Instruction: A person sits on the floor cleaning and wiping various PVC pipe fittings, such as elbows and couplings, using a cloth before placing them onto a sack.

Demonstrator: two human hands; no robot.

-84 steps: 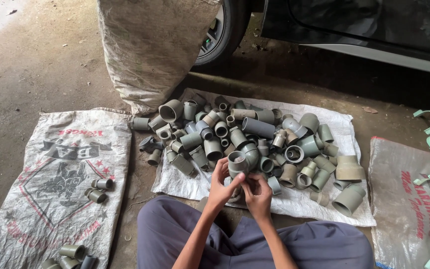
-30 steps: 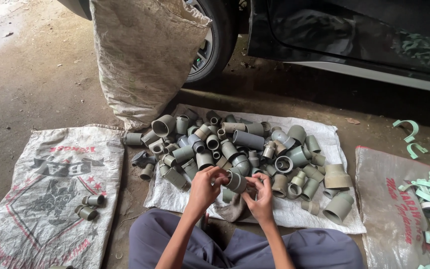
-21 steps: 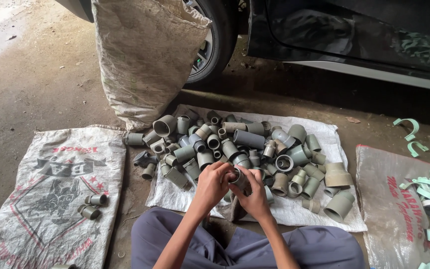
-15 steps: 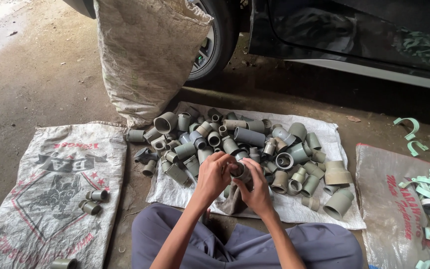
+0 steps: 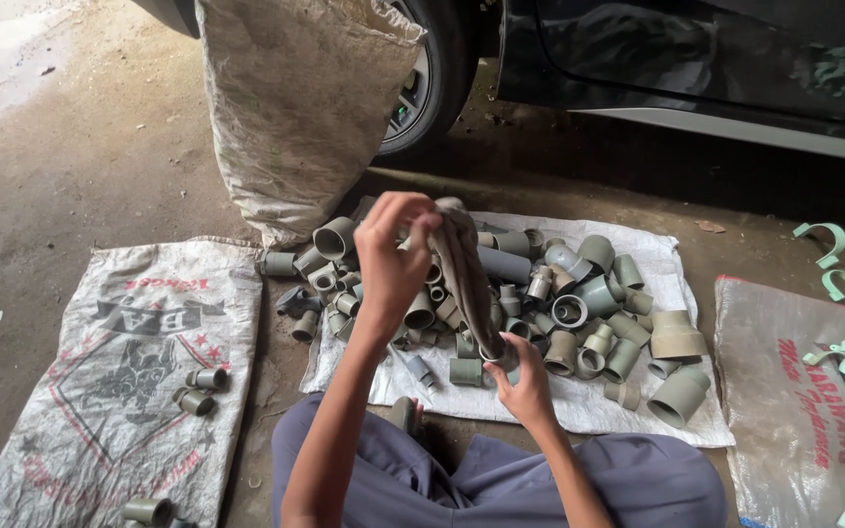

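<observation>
Head view: the left hand (image 5: pixel 393 256) is raised, fingers pinched on the top of a grey rag (image 5: pixel 462 269) that hangs down through a grey pipe fitting (image 5: pixel 497 354), which the right hand (image 5: pixel 522 384) grips just above the white sack (image 5: pixel 579 406) bearing the fitting pile (image 5: pixel 540 288). The step in hand appears to be wiping the bore. A printed sack (image 5: pixel 119 362), red and black figures, lies left; a red-lettered sack (image 5: pixel 784 391) lies right; a filled sack (image 5: pixel 305 108) stands behind
</observation>
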